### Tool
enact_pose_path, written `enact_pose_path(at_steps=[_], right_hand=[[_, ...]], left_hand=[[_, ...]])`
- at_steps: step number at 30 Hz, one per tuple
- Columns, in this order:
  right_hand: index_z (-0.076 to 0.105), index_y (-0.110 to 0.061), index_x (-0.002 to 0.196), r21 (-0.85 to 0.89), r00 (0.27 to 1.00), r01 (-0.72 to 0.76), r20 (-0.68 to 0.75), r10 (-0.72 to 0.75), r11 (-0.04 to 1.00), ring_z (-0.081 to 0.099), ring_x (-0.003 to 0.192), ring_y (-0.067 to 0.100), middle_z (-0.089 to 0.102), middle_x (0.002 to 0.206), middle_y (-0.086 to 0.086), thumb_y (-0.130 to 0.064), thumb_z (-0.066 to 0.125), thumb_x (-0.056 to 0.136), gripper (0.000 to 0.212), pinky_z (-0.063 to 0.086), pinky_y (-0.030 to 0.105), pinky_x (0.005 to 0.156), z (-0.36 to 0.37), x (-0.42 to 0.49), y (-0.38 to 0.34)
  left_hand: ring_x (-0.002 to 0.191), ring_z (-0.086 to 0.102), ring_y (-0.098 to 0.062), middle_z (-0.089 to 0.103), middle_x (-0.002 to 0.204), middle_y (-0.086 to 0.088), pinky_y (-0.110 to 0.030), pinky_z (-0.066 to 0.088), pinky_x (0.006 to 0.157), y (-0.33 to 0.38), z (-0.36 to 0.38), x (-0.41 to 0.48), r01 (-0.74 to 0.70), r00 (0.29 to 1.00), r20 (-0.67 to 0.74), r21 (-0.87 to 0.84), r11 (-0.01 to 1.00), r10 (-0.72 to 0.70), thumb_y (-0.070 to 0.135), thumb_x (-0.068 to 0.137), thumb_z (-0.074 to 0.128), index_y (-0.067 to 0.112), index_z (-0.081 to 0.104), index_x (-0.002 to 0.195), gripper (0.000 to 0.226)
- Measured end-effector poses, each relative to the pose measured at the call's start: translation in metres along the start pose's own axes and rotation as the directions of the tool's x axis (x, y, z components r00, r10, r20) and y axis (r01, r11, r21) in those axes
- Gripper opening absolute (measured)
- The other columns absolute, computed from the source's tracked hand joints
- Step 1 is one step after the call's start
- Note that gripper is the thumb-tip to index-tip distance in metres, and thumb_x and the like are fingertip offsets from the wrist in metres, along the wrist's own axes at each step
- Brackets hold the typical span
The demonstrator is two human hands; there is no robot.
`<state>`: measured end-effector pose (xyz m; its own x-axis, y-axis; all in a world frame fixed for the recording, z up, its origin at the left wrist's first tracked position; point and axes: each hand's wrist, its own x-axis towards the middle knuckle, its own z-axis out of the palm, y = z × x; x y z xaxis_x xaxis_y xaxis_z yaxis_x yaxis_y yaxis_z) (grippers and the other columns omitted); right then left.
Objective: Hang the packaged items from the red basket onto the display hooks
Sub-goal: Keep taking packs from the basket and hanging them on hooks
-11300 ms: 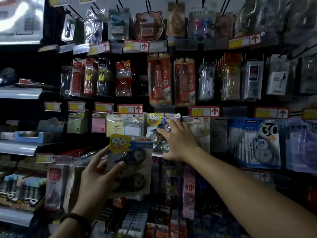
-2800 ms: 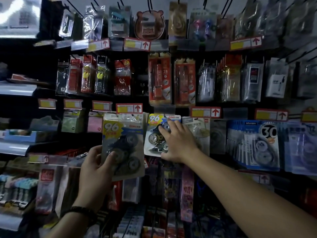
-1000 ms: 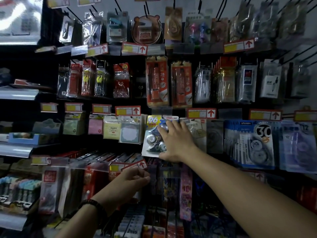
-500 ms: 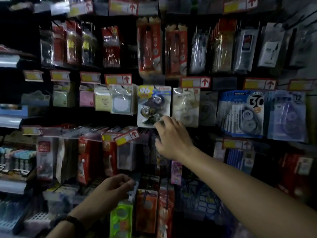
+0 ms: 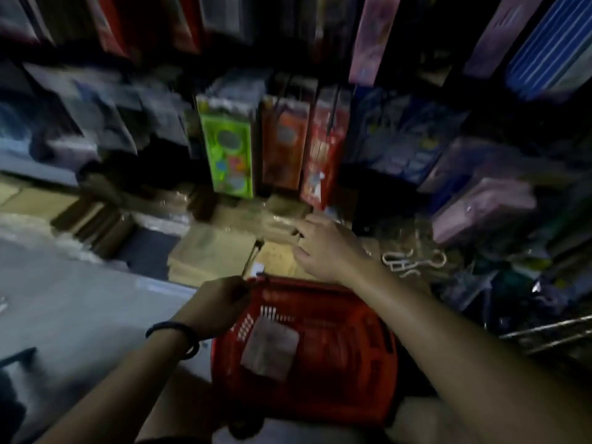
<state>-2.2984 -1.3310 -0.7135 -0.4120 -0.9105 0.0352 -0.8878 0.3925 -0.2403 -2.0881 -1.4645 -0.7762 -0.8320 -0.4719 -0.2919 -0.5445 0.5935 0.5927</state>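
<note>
The view is blurred and points down at the red basket (image 5: 320,379) on the floor. One pale flat packaged item (image 5: 269,347) lies inside it. My left hand (image 5: 221,302) is curled at the basket's far-left corner, closed around a thin dark handle bar (image 5: 251,259) that rises from there. My right hand (image 5: 323,248) hovers just beyond the basket's far rim with fingers spread and nothing in it. The display hooks higher up are out of view.
Green (image 5: 229,152), orange (image 5: 282,145) and red (image 5: 323,155) packages hang low on the rack ahead. Flat cardboard boxes (image 5: 211,251) lie under them. Loose white hooks (image 5: 400,264) sit at the right, near metal rods (image 5: 544,334). Grey floor (image 5: 64,299) lies at the left.
My head has tipped down from the display wall to the basket. My right hand left the hung tape pack and dropped low. My left hand came down to the basket's corner.
</note>
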Motion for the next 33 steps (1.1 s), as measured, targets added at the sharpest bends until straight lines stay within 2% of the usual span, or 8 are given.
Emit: enact_pose_path(at_steps=[5,9,13,15,16,18,27,33], right_hand=[[0.064,-0.022,0.115,0.085,0.947,-0.172,0.289,0.141,0.981,0.061,0.113,0.027,0.062,0.118,0.003,-0.031,0.064,0.093,0.024,0.053,0.037,0.089,0.138,-0.027,0.022],[0.065,-0.013,0.11,0.167,0.883,-0.205,0.457,0.109,0.964,0.063,0.109,0.033,0.065,0.118,0.015,-0.011,0.062,0.1,0.011,0.04,0.015,0.074,0.237,-0.028,0.028],[0.069,-0.016,0.086,0.565,0.768,-0.602,0.603,0.215,0.565,0.068,0.066,0.021,0.07,0.078,0.009,-0.009,0.04,0.113,0.04,0.052,0.023,0.054,0.318,-0.022,0.018],[0.067,-0.015,0.115,0.262,0.797,-0.338,0.59,0.127,0.904,0.065,0.096,0.029,0.064,0.111,0.014,-0.017,0.049,0.11,0.019,0.054,0.034,0.08,0.363,-0.02,0.033],[0.06,-0.013,0.133,0.101,0.787,-0.133,0.615,0.043,0.986,0.06,0.117,0.037,0.055,0.134,0.018,-0.022,0.057,0.105,0.03,0.052,0.041,0.097,0.396,-0.018,0.044],[0.047,-0.019,0.15,0.019,0.708,-0.144,0.701,0.09,0.989,0.048,0.138,0.046,0.038,0.155,0.018,-0.029,0.064,0.098,0.056,0.046,0.054,0.111,0.438,-0.013,0.048],[0.01,-0.039,0.167,-0.095,0.587,-0.099,0.798,0.135,0.991,0.043,0.145,0.045,0.032,0.164,0.025,-0.041,0.048,0.107,0.071,0.042,0.052,0.114,0.51,0.019,0.035],[0.044,-0.034,0.155,-0.045,0.618,-0.226,0.766,0.179,0.973,0.057,0.136,0.037,0.054,0.151,0.015,-0.036,0.045,0.11,0.045,0.051,0.044,0.106,0.525,0.047,0.036]], left_hand=[[0.082,0.069,-0.019,0.069,0.087,0.004,-0.032,0.047,0.069,-0.046,0.063,0.025,0.126,0.979,0.147,0.098,0.987,-0.14,0.042,0.105,0.056,0.028,0.058,0.083,0.026],[0.088,0.07,-0.025,0.072,0.096,-0.002,-0.033,0.053,0.078,-0.061,0.091,0.045,0.193,0.965,0.168,0.079,0.978,-0.204,0.037,0.108,0.053,0.022,0.068,0.095,0.025],[0.105,0.07,-0.022,0.072,0.122,0.002,-0.041,0.059,0.094,-0.083,0.125,0.056,0.262,0.94,0.211,0.048,0.964,-0.267,0.039,0.107,0.053,0.028,0.068,0.123,0.025],[0.114,0.069,-0.024,0.067,0.137,-0.002,-0.049,0.059,0.099,-0.088,0.135,0.062,0.272,0.913,0.294,0.076,0.959,-0.282,0.045,0.106,0.052,0.032,0.058,0.134,0.032],[0.12,0.067,-0.026,0.062,0.143,-0.003,-0.05,0.057,0.103,-0.09,0.139,0.065,0.273,0.899,0.333,0.086,0.958,-0.286,0.047,0.106,0.051,0.032,0.052,0.14,0.037],[0.13,0.063,-0.028,0.056,0.151,-0.002,-0.051,0.054,0.109,-0.092,0.143,0.069,0.239,0.873,0.406,0.124,0.963,-0.269,0.052,0.106,0.054,0.033,0.043,0.15,0.05],[0.129,0.064,-0.028,0.053,0.15,-0.001,-0.048,0.057,0.102,-0.083,0.151,0.064,0.106,0.772,0.58,0.288,0.952,-0.261,0.059,0.097,0.038,0.033,0.033,0.152,0.061],[0.127,0.065,-0.025,0.054,0.145,0.006,-0.046,0.058,0.1,-0.082,0.144,0.071,0.143,0.801,0.53,0.28,0.949,-0.277,0.05,0.105,0.048,0.038,0.034,0.15,0.049]])
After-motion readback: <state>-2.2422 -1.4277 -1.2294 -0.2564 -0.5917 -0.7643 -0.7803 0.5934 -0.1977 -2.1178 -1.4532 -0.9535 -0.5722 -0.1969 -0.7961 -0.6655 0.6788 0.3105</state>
